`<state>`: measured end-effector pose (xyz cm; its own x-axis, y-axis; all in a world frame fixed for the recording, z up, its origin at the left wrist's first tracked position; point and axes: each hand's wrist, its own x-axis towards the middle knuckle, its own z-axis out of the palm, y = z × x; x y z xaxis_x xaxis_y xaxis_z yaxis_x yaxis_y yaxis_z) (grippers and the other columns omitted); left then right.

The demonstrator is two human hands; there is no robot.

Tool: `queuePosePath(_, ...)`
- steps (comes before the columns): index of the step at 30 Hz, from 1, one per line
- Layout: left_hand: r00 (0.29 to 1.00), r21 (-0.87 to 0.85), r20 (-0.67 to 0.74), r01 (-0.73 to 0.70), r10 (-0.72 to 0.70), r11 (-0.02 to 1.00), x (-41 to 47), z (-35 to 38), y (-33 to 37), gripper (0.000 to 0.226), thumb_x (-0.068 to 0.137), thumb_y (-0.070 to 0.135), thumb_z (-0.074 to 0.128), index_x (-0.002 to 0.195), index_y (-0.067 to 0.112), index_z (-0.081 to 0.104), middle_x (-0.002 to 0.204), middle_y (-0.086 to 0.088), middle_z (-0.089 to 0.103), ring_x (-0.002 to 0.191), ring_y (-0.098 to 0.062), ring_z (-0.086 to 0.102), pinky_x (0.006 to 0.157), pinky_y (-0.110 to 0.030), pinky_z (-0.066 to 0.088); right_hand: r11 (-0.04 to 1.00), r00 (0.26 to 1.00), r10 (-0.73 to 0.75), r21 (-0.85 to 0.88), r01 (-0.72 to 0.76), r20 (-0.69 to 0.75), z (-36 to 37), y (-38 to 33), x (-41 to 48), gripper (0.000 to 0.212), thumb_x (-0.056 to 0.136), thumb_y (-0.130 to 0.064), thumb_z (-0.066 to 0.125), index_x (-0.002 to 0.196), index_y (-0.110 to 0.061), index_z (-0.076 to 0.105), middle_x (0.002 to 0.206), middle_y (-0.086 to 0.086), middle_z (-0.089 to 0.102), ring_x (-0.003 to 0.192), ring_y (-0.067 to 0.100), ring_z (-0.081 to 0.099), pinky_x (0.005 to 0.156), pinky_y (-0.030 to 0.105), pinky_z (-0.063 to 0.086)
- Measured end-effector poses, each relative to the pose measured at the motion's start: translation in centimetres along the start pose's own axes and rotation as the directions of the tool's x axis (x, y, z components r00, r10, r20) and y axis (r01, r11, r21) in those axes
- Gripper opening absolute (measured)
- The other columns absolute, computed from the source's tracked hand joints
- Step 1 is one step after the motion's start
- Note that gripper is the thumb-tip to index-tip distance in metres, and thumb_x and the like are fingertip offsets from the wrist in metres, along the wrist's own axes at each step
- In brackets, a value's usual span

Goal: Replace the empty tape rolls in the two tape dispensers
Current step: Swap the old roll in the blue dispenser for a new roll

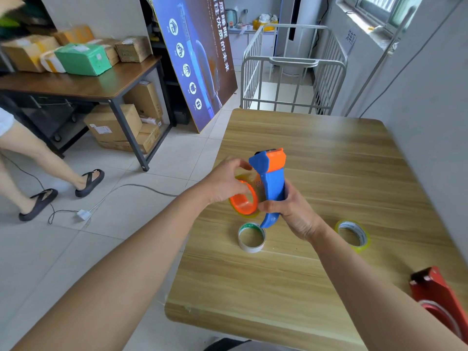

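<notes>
The blue and orange tape dispenser (269, 183) is held above the wooden table (329, 173), its blue handle clasped by the right hand (288, 210). The left hand (225, 182) is closed around the clear tape roll (249, 196) seated on the dispenser's orange wheel. Just near of it, an empty cardboard core (252, 238) lies flat; to the right, a yellowish tape roll (352, 235) lies apart. A red tape dispenser (436, 297) rests at the near right edge. On the floor to the left, a white charger (83, 214) is seen by a bystander's sandalled feet (63, 191).
</notes>
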<state>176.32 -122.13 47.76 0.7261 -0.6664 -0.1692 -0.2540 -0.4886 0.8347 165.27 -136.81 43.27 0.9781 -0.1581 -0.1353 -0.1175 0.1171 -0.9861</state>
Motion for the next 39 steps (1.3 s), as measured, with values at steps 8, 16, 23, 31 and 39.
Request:
queuePosePath(8, 0.996, 0.14, 0.088, 0.021, -0.033, 0.99, -0.1, 1.6, 0.1, 0.062, 0.061, 0.04, 0.07, 0.118, 0.026, 0.051, 0.124, 0.001, 0.05, 0.112, -0.017, 0.053, 0.096, -0.04, 0.048, 1.0, 0.999, -0.021, 0.015, 0.02, 0.027, 0.1, -0.2, -0.1, 0.06, 0.06, -0.001, 0.072, 0.116, -0.012, 0.053, 0.103, 0.008, 0.064, 0.089, 0.021, 0.064, 0.08, 0.036, 0.055)
queuePosePath(16, 0.997, -0.054, 0.053, 0.067, -0.064, 0.996, -0.3, 1.0, 0.2, 0.042, 0.058, 0.017, 0.074, 0.088, 0.035, 0.051, 0.109, 0.004, 0.052, 0.088, -0.005, 0.056, 0.065, -0.022, 0.043, 1.0, 1.0, -0.005, -0.027, 0.006, 0.028, 0.1, 0.8, -0.1, 0.063, 0.05, -0.01, 0.077, 0.108, -0.023, 0.058, 0.093, -0.006, 0.07, 0.086, 0.011, 0.066, 0.073, 0.025, 0.054)
queuePosePath(23, 0.999, -0.032, 0.041, -0.01, 0.011, 0.999, -0.4, 1.5, -0.5, 0.053, 0.07, 0.02, 0.074, 0.119, 0.024, 0.053, 0.123, 0.004, 0.051, 0.105, -0.013, 0.055, 0.081, -0.02, 0.047, 1.0, 1.0, 0.007, 0.015, -0.007, 0.015, -0.1, 1.6, -0.3, 0.061, 0.054, -0.005, 0.076, 0.111, -0.019, 0.058, 0.098, -0.002, 0.069, 0.092, 0.018, 0.066, 0.078, 0.03, 0.055)
queuePosePath(31, 0.995, 0.014, 0.013, 0.095, -0.095, 0.995, -0.4, 1.2, 0.2, 0.031, 0.071, 0.027, 0.07, 0.1, 0.027, 0.062, 0.107, 0.001, 0.065, 0.1, -0.019, 0.061, 0.083, -0.031, 0.049, 0.996, 1.0, 0.029, -0.081, -0.03, -0.008, 0.1, 1.5, -0.2, 0.071, 0.048, -0.016, 0.08, 0.115, -0.019, 0.056, 0.109, 0.005, 0.068, 0.095, 0.017, 0.066, 0.082, 0.032, 0.055)
queuePosePath(39, 0.99, 0.06, -0.125, 0.067, -0.059, 0.996, -0.2, 1.8, 0.6, 0.008, 0.079, 0.011, 0.057, 0.078, 0.015, 0.064, 0.08, -0.005, 0.065, 0.075, -0.02, 0.06, 0.065, -0.031, 0.046, 0.993, 0.998, 0.054, -0.099, -0.057, -0.034, 0.3, 1.8, -0.1, 0.071, 0.047, -0.016, 0.081, 0.113, -0.022, 0.055, 0.111, 0.007, 0.067, 0.098, 0.023, 0.066, 0.083, 0.036, 0.057)
